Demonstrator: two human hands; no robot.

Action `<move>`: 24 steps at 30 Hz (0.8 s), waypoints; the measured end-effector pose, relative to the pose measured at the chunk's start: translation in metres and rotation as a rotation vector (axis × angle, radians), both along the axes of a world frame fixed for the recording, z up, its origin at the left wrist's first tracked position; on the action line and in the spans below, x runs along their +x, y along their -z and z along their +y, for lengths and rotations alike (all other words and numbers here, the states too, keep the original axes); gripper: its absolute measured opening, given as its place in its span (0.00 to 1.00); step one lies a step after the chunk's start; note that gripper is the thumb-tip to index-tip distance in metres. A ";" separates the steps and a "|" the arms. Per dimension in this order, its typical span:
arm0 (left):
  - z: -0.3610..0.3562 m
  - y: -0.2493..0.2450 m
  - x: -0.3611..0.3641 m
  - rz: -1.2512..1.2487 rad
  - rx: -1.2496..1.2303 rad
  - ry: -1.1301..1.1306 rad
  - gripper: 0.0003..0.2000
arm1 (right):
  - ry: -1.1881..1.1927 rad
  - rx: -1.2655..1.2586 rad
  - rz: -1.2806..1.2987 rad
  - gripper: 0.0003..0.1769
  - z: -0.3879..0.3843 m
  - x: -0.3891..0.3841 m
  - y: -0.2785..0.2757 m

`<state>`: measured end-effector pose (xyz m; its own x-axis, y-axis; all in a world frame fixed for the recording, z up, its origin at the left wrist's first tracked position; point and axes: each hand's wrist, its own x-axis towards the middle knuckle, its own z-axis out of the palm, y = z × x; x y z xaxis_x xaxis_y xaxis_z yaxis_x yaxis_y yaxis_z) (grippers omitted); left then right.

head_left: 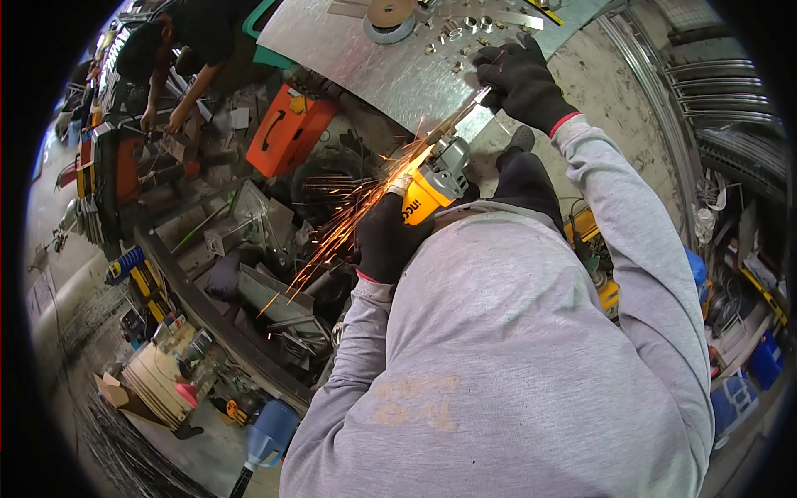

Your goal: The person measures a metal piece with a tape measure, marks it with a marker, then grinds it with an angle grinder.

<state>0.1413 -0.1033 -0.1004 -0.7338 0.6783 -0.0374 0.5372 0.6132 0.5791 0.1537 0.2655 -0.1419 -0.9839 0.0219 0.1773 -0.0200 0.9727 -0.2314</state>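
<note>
My left hand (388, 241), in a black glove, is closed around the body of a yellow and grey angle grinder (433, 189) held close to my waist. My right hand (525, 87), also gloved, grips a small shiny metal piece (480, 98) at the edge of the metal sheet tabletop (374, 75). The metal piece points at the grinder's disc side. Orange sparks (340, 224) stream from there down to the left. The exact contact point is hidden by glare.
Several metal nuts (471, 23) and grinding discs (389, 25) lie on the tabletop. An orange toolbox (290, 133) and scrap metal (274, 290) are at the left. Another person's arms (187, 100) work at the upper left. Metal tubes (718, 91) stand at the right.
</note>
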 end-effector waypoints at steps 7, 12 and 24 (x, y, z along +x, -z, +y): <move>-0.003 -0.001 -0.002 -0.022 -0.089 0.024 0.39 | 0.003 0.000 0.022 0.22 0.002 0.001 0.006; -0.006 0.007 -0.001 0.012 0.050 0.008 0.39 | 0.015 0.000 -0.076 0.22 0.001 -0.002 -0.006; -0.007 0.000 0.001 0.001 -0.064 0.005 0.37 | 0.014 -0.059 -0.098 0.27 0.006 -0.003 0.003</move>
